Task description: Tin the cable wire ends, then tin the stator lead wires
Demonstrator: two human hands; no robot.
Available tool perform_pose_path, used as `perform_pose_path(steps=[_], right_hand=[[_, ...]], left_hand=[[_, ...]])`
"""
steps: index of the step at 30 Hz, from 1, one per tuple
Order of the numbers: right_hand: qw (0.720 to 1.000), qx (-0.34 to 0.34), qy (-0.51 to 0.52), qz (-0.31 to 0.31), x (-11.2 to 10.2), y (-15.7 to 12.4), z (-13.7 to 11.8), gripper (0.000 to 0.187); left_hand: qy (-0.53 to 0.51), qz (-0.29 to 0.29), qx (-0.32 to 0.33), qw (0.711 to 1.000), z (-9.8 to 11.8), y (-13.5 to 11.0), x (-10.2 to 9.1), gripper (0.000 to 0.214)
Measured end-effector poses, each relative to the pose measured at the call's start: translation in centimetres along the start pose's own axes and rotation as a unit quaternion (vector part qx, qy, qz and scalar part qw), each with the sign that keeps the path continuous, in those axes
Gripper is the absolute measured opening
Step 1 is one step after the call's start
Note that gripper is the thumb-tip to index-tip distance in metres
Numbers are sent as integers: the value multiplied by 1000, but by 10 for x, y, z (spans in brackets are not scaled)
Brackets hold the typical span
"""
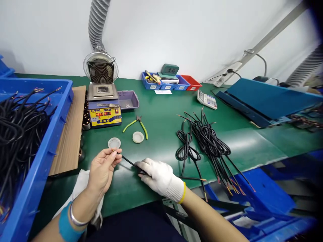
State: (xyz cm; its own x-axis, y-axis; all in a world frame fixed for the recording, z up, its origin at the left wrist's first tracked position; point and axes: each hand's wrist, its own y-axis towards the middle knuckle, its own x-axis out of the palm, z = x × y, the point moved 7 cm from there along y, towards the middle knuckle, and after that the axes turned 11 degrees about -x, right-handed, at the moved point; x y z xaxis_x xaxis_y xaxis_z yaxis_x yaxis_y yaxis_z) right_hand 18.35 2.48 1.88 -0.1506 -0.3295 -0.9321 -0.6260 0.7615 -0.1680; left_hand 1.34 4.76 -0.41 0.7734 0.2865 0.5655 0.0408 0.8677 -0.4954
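Note:
My left hand, bare, pinches the stripped tip of a thin black cable between thumb and fingers. My right hand, in a white knit glove, is closed on the same cable a little further along, low over the green mat. A small round clear dish sits just beyond my left fingertips, and a white cap lies to its right. Green-handled cutters lie behind the cap.
A blue bin full of black cables stands at the left beside a brown board. A solder pot station with a fan sits behind. Bundled black cables lie at the right. Small parts bins and a calculator line the back.

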Motion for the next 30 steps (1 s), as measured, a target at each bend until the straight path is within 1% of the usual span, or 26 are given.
perform_pose_path(steps=[3, 5, 7, 9, 12, 15, 18, 25, 30], right_hand=[[996, 1, 79, 43, 3, 6, -11, 50], [988, 6, 133, 73, 4, 11, -19, 53], [978, 7, 178, 104, 4, 16, -26, 47], [969, 7, 215, 123, 4, 19, -33, 36], [964, 20, 240, 114, 7, 22, -38, 22], [967, 35, 230, 99, 10, 24, -41, 14], [970, 34, 221, 94, 11, 25, -46, 12], [966, 17, 232, 110, 8, 28, -53, 16], [958, 45, 260, 115, 10, 27, -49, 17]], left_hand=[[9, -8, -11, 1000, -1, -1, 2, 28], [20, -13, -14, 1000, -2, -1, 3, 28], [24, -13, -3, 1000, -1, -1, 3, 27], [22, -7, 14, 1000, 0, -1, 2, 26], [21, 6, 28, 999, 0, -1, 0, 26], [30, 21, 33, 999, -1, -1, -2, 26], [44, 29, 47, 997, 0, -1, -3, 25], [67, 44, 76, 994, 1, -2, -4, 20], [62, 35, 97, 993, 1, -2, -5, 18]])
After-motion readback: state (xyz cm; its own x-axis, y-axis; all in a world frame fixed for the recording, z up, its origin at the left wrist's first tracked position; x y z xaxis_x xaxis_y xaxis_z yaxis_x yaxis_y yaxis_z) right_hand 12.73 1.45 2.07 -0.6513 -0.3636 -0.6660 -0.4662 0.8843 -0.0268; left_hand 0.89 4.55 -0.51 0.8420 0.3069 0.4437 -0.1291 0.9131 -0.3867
